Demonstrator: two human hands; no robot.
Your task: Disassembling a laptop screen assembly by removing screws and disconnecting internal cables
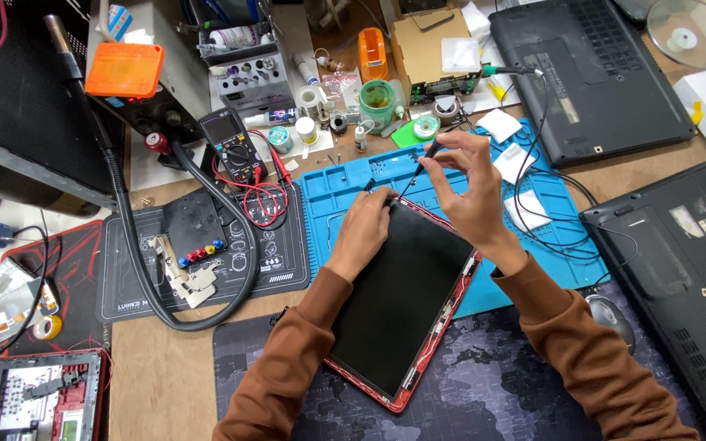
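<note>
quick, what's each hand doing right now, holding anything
Left hand: fingers curled onto the top edge of the flat black panel in a red frame, pressing it down.
Right hand: pinching a thin dark-handled screwdriver, tip down at the panel's top corner.

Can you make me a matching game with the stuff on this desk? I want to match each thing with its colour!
Things:
1. work mat under the tablet
2. box at the top left
3. cup near the top middle
4. sleeves of the person

Colours:
A. brown
B. green
C. blue
D. orange

Right pairs: 1-C, 2-D, 3-B, 4-A

Bonus: the left hand rests on the tablet's top corner, and the right hand holds a thin screwdriver there.
</note>
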